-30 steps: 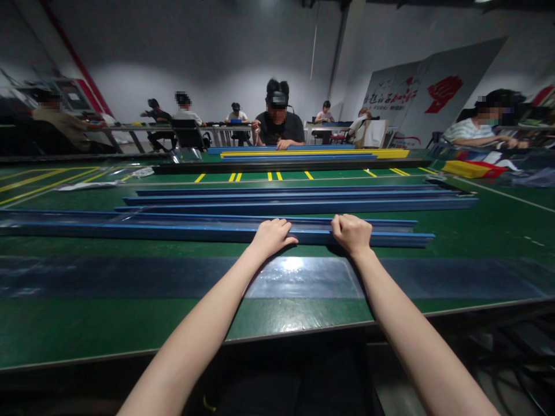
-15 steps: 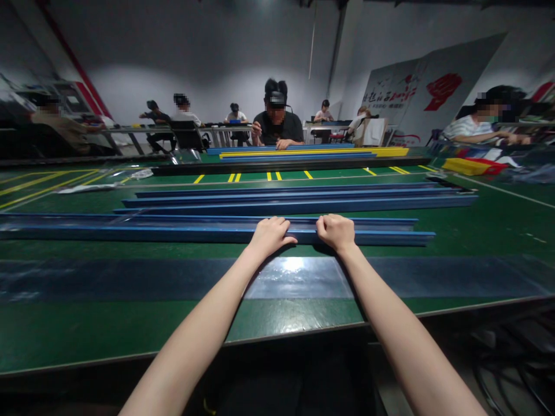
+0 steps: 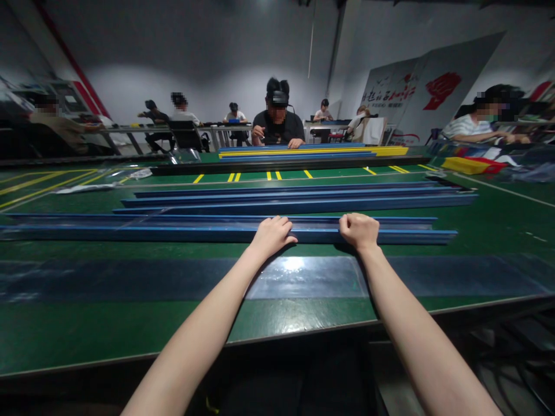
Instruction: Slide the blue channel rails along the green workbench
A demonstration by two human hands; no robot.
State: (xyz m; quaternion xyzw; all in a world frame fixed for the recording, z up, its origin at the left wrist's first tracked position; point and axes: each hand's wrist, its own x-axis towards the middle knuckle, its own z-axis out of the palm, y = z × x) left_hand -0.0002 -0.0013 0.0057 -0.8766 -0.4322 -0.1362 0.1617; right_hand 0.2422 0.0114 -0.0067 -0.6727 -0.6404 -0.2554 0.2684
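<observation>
A long blue U-shaped channel strip (image 3: 208, 233) lies lengthwise across the green table (image 3: 130, 329). My left hand (image 3: 273, 234) is bent over it near the middle, fingers over its inside and thumb along the near wall. To the right, my right hand (image 3: 359, 231) is closed in a fist on the same strip, gripping its near wall. The strip's right end sticks out past my right hand. Between me and the strip, a clear plastic sheet (image 3: 295, 277) lies flat on the table.
Just beyond are more blue channel strips (image 3: 303, 202). Farther back lie a black strip (image 3: 281, 166) and a yellow strip (image 3: 381, 151). A co-worker (image 3: 280, 124) sits across the table. Yellow and red trays (image 3: 470, 166) stand at the right.
My right hand has moved to the right, and the blue channel strip has slid right with it. My left hand has stayed in nearly the same place.
</observation>
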